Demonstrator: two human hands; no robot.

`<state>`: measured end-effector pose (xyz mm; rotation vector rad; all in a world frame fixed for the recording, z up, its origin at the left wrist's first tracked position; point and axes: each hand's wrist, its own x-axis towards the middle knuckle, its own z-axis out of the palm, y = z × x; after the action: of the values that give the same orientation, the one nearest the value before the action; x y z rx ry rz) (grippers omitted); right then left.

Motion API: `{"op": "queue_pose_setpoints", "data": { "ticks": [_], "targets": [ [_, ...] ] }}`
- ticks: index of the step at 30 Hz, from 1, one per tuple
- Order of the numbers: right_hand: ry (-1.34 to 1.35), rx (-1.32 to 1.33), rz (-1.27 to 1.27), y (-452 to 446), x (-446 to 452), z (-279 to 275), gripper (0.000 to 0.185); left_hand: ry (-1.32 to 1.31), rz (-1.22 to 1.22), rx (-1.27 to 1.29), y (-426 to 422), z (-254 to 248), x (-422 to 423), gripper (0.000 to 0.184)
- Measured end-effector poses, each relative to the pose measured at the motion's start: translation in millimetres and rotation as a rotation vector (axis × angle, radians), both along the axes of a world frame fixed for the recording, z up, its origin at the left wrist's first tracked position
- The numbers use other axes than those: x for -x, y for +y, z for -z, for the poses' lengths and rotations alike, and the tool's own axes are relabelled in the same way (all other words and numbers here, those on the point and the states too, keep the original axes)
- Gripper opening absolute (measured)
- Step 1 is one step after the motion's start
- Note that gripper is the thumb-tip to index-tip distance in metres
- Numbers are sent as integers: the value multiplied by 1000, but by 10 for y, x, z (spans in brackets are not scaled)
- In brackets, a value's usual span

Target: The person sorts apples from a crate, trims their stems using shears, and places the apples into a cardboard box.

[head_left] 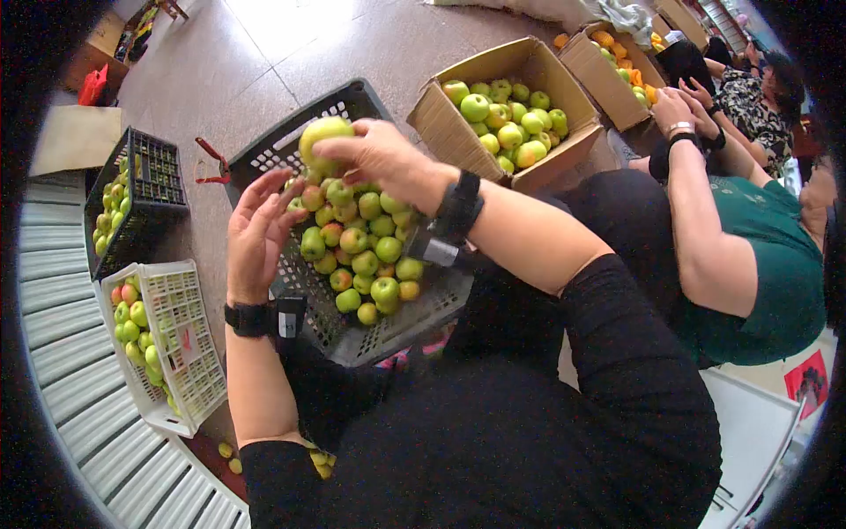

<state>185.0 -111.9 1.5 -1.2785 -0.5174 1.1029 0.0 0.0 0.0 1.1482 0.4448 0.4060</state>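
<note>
My right hand (381,157) is closed around a yellow-green apple (322,141), lifted above the black plastic crate (322,104). Lower and to the left, my left hand (260,225) has its fingers apart beside the pile, with nothing visibly gripped. Many green and reddish apples (354,241) fill the middle of the crate under both hands. Its perforated floor shows along the near side.
A cardboard box of apples (471,141) stands to the right, with another box (604,84) behind it. On the left, a black crate (159,167) and a white crate (185,335) hold apples by a roller conveyor (66,291). Co-workers sit at right.
</note>
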Motion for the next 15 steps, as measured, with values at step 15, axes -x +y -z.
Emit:
{"op": "queue_pose_setpoints", "data": {
  "ticks": [15],
  "targets": [
    [-732,1244,502,-1715,-2748,1947,45,142,-146,66,51,-42,65,19]
  ]
}}
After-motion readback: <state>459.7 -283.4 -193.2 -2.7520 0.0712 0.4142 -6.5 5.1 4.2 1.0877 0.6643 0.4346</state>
